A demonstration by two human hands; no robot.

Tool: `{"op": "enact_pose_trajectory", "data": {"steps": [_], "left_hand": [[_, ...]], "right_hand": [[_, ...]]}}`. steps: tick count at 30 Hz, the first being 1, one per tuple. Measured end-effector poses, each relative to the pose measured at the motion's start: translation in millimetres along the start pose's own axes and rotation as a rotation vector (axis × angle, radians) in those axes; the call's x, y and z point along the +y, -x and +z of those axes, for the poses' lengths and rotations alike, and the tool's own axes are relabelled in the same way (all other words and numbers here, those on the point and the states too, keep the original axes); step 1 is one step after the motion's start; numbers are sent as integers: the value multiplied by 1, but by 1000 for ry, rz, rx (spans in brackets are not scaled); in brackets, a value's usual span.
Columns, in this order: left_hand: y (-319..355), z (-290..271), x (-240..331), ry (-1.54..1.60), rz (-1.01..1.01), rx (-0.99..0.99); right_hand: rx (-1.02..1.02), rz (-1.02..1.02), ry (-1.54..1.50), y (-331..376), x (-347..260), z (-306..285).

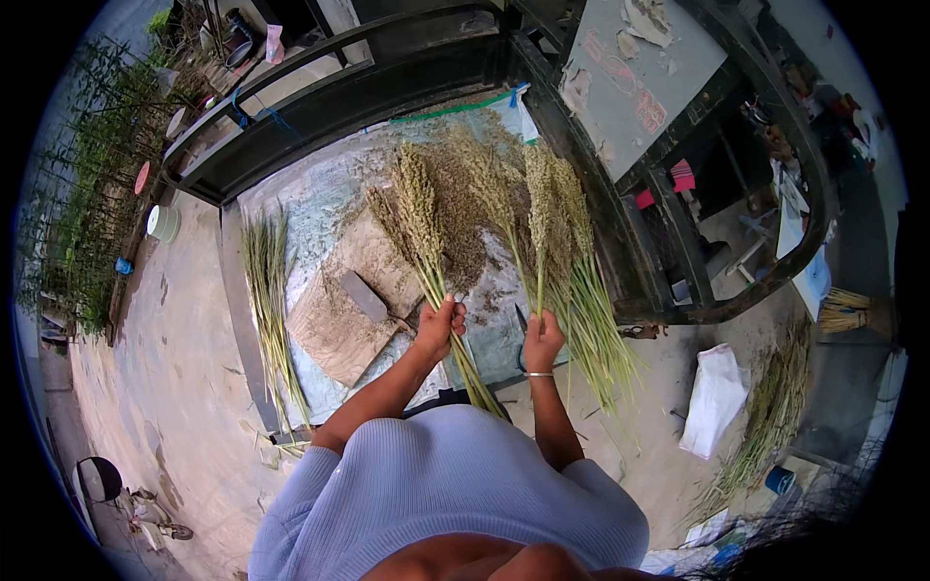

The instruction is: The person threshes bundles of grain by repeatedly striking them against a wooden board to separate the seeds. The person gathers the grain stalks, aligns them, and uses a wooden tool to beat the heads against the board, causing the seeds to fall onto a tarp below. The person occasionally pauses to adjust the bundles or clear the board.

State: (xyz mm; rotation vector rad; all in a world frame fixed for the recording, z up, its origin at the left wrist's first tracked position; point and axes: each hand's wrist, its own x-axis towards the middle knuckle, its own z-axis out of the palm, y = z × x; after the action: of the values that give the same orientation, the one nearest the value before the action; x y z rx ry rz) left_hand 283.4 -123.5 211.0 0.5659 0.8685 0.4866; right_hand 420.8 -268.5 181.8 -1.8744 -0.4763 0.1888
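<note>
Left hand (438,327) clenched round a bundle of grain stalks (422,218), seed heads pointing away over the tarp (325,189). Right hand (541,341) grips a second bundle (552,218), possibly with scissors. Loose stalks (266,290) lie left.

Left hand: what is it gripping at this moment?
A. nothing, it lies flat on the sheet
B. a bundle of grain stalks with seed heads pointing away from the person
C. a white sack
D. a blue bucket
B: the left hand is closed around a bundle of grain stalks, seed heads fanned over the sheet, while the right hand grips a second bundle.
</note>
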Motion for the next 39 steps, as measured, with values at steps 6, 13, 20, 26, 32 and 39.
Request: {"op": "enact_pose_trajectory", "data": {"steps": [6,13,20,26,32,39], "left_hand": [[22,9,19,-84,93,-16],[48,-13,28,-132,273,19],[59,-29,35,-35,346,15],[59,-40,43,-5,365,-71],[70,-43,48,71,367,-27],[66,-44,65,47,401,-12]], "right_hand": [[-231,-91,-110,45,-70,32],[-395,-150,-107,78,-89,49],[-347,-403,-65,89,-127,61],[-469,-472,16,89,-143,78],[-564,-419,102,93,-141,85],[-874,49,-240,86,-125,92]]}}
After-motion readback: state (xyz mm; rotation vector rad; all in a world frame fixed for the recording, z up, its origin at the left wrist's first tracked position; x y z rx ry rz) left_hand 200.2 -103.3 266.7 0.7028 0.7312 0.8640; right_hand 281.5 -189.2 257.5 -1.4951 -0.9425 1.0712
